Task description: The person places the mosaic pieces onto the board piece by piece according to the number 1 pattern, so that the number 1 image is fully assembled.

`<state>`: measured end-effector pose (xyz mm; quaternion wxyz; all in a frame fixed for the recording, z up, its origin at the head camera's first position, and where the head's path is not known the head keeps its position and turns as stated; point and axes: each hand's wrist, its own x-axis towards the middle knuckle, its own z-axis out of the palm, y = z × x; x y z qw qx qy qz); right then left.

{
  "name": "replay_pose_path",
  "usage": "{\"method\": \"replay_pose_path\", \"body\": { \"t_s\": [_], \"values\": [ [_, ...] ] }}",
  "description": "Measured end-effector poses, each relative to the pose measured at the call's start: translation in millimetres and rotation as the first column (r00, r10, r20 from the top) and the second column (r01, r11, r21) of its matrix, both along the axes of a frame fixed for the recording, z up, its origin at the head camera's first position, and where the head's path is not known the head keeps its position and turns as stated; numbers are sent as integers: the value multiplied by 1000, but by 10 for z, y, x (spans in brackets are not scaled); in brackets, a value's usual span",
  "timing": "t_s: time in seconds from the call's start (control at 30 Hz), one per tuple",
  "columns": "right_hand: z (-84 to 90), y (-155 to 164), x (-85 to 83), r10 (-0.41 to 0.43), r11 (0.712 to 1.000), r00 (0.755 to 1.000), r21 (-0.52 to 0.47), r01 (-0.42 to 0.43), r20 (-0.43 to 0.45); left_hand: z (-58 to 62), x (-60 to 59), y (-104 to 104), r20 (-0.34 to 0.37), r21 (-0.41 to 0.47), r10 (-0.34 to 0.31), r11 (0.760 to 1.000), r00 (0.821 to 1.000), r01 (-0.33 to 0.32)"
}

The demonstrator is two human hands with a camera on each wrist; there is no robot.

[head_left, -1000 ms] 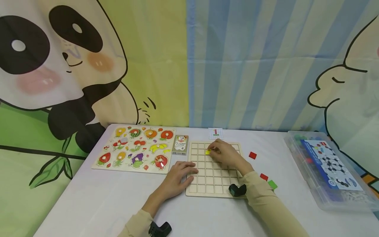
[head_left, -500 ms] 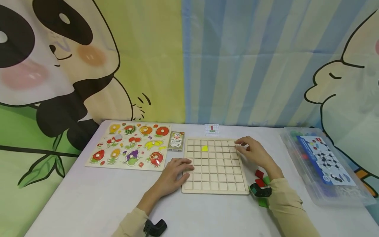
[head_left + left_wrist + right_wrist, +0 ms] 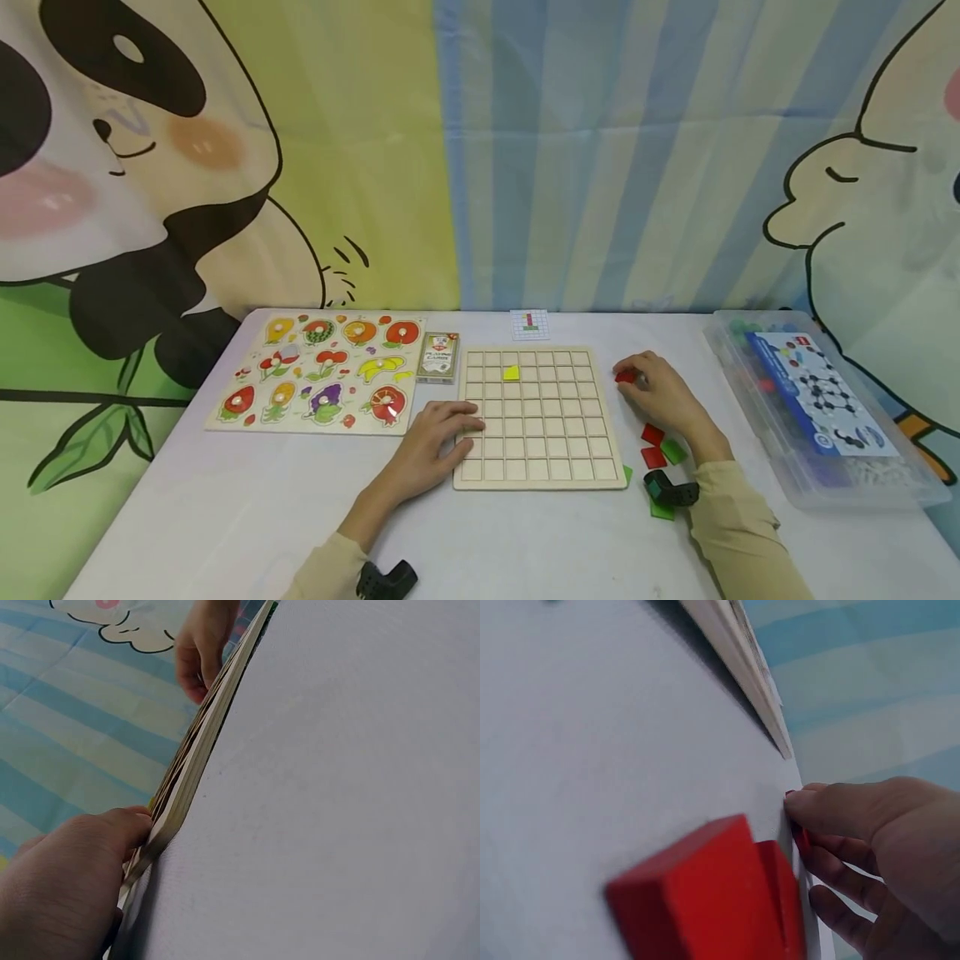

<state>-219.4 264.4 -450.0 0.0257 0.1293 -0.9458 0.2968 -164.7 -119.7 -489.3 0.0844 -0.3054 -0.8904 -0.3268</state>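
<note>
A wooden grid board (image 3: 536,408) lies on the white table, with one yellow square tile (image 3: 512,373) in its upper rows. My left hand (image 3: 431,437) rests at the board's left edge, fingers relaxed and fingertips over the rim. Right of the board, my right hand (image 3: 667,396) pinches a red square tile (image 3: 624,377) between thumb and fingers, close to the tabletop; the right wrist view shows the thumb (image 3: 840,811) on this tile. Below that hand lie red tiles (image 3: 653,457) and green tiles (image 3: 673,452), one green piece partly behind the board's lower right corner.
Behind the board lies a small card (image 3: 529,325) with a coloured grid pattern. To the left are a playing card box (image 3: 437,357) and a fruit puzzle board (image 3: 318,375). A clear plastic case (image 3: 817,492) stands at the right, before a printed curtain (image 3: 570,167).
My right hand has left the yellow tile on the board and moved right, taking hold of a red tile. The left hand stays at the board's edge. The head view has shifted slightly.
</note>
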Motion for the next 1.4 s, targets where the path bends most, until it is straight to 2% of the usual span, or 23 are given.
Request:
{"method": "replay_pose_path", "body": {
  "t_s": [0.27, 0.63, 0.77, 1.0, 1.4],
  "values": [
    [9, -4, -6, -18, 999, 1000, 30, 19, -5, 13, 13, -16, 13, 21, 4, 1000, 1000, -4],
    [-7, -32, -3, -42, 999, 999, -5, 42, 17, -16, -2, -14, -15, 19, -13, 1000, 1000, 13],
    [26, -119, -44, -9, 1000, 1000, -11, 9, -12, -25, -7, -14, -16, 23, -11, 1000, 1000, 11],
    [115, -305, -142, 94, 995, 995, -36, -95, -45, -29, 1, -11, 16, 14, -6, 1000, 1000, 6],
    [181, -715, -254, 245, 969, 967, -5, -246, -63, -1, 24, -1, 13, 9, 2, 1000, 1000, -2]
  ]
}}
